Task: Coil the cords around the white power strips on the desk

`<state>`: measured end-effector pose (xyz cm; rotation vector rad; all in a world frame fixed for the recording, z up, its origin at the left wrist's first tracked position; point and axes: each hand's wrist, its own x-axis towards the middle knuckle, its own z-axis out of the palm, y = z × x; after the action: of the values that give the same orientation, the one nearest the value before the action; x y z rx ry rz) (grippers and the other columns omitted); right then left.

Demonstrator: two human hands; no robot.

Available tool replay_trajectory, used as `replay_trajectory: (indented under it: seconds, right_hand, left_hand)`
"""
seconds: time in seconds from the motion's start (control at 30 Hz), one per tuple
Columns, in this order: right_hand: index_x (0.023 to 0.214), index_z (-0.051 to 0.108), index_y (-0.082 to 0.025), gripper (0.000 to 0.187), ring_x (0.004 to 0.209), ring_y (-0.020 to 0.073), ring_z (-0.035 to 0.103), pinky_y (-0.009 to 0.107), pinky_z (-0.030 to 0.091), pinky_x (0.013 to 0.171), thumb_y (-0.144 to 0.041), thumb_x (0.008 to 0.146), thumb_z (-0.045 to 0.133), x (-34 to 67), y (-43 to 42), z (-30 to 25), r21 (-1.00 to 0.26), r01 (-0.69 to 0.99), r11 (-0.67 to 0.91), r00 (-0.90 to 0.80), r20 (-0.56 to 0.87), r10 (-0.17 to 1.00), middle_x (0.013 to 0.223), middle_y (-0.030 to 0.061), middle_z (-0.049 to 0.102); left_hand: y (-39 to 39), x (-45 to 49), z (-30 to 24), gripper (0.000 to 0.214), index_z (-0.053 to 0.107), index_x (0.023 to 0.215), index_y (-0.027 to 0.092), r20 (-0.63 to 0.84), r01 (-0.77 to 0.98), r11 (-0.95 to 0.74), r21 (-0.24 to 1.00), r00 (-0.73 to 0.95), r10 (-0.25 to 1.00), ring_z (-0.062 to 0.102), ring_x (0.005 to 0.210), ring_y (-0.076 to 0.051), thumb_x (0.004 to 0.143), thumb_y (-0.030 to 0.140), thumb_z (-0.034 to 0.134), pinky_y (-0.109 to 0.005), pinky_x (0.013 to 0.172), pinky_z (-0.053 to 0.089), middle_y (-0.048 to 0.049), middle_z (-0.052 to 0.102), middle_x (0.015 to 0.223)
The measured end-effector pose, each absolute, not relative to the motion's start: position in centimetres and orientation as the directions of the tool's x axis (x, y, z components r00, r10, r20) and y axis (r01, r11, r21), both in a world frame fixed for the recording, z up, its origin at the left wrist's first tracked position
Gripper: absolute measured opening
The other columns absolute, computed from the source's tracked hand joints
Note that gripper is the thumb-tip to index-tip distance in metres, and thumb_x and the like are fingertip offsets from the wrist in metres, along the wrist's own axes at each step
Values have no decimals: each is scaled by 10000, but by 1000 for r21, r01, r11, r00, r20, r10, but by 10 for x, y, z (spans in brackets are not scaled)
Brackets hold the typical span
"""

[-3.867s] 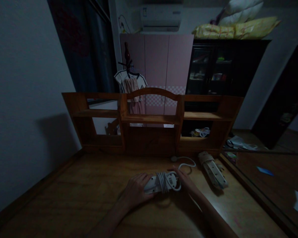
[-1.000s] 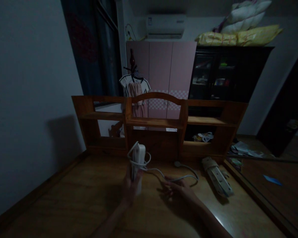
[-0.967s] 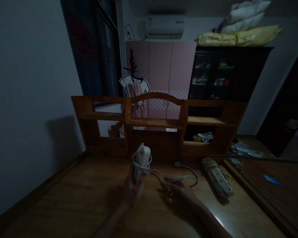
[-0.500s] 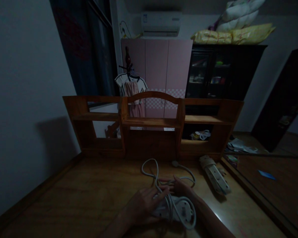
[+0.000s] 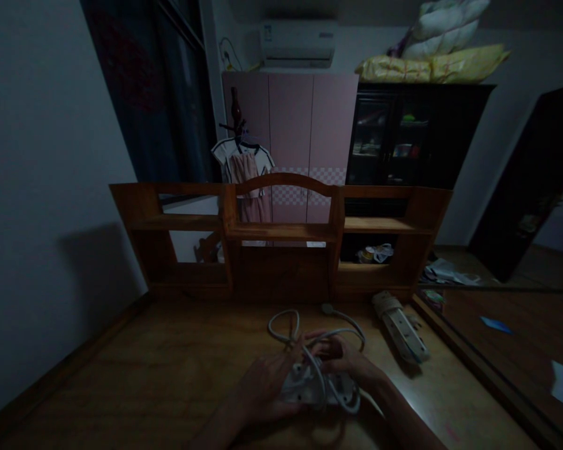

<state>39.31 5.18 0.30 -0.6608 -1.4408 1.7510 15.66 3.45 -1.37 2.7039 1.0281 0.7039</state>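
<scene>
In the head view, a wooden surface (image 5: 182,369) fills the low part, and a white power strip (image 5: 298,384) is near the front of it, between the two hands. The left hand (image 5: 265,387) is at 9 o'clock of the strip. Its grip is closed around that end, with the strip held in it. The right hand (image 5: 351,362) is at 1 o'clock of the strip, with bent fingers by the gray cord (image 5: 318,372). I cannot tell if its grip pinches the cord or just touches it.

The cord goes over the strip in loose loops. One big loop lies on the wood at 11 o'clock of the strip, and the plug (image 5: 327,308) lies at 12 o'clock. A second power strip (image 5: 400,326), with its own cord wound around it, lies at 2 o'clock, well apart from the first.

Past them, at 12 o'clock, stands a brown wooden shelf (image 5: 281,232). Behind it is a pink wardrobe (image 5: 291,112).
</scene>
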Motion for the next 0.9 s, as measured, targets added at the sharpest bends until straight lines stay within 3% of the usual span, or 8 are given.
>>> replay_trajectory:
  seconds: [0.33, 0.47, 0.6, 0.67, 0.8, 0.9]
  right_hand:
    - [1147, 542, -236, 550, 901, 215, 611, 323, 453, 788, -177, 641, 751, 394, 67, -8, -902, -432, 30, -280, 165, 946, 945, 38, 652]
    - [1078, 554, -242, 460, 945, 218, 602, 328, 452, 827, -217, 669, 761, 391, 71, -9, -916, -372, 149, -131, 211, 969, 961, 29, 653]
    - [1058, 565, -230, 427, 989, 242, 588, 350, 464, 845, -258, 684, 770, 391, 70, -8, -946, -142, 292, -12, 296, 955, 1012, 50, 641]
    - [1054, 560, -227, 418, 921, 229, 605, 340, 485, 800, -274, 694, 766, 388, 70, -10, -939, -68, 338, -2, 339, 941, 980, 47, 642]
    - [1100, 494, -235, 393, 722, 180, 607, 283, 496, 605, -316, 773, 696, 379, 69, -17, -918, -96, 386, -9, 389, 921, 838, 13, 620]
    - [1111, 467, -230, 391, 679, 163, 598, 275, 490, 578, -321, 793, 675, 379, 71, -18, -906, -79, 417, 46, 414, 909, 854, 17, 613]
  left_hand:
    - [47, 144, -19, 1024, 52, 1479, 254, 332, 760, -516, 395, 406, 851, 634, 888, -274, 702, 592, 628, -366, 746, 475, -107, 665, 1039]
    - [47, 147, -17, 949, 72, 1481, 226, 382, 792, -450, 413, 298, 875, 633, 916, -280, 760, 562, 591, -366, 772, 458, -128, 652, 1065]
    - [52, 144, -13, 918, 65, 1483, 199, 364, 842, -284, 459, 113, 925, 652, 894, -297, 794, 566, 547, -341, 737, 456, -149, 666, 1041]
    - [54, 142, -11, 945, 36, 1485, 206, 333, 845, -224, 485, 59, 941, 657, 897, -299, 786, 580, 549, -326, 719, 458, -149, 665, 1059]
    - [52, 142, -6, 966, 12, 1486, 234, 323, 802, -221, 555, 37, 946, 640, 977, -266, 776, 519, 602, -306, 782, 460, -129, 641, 1149]
    - [48, 146, -3, 903, 15, 1488, 235, 332, 754, -244, 610, 36, 942, 633, 1009, -248, 816, 483, 565, -295, 810, 461, -121, 636, 1171]
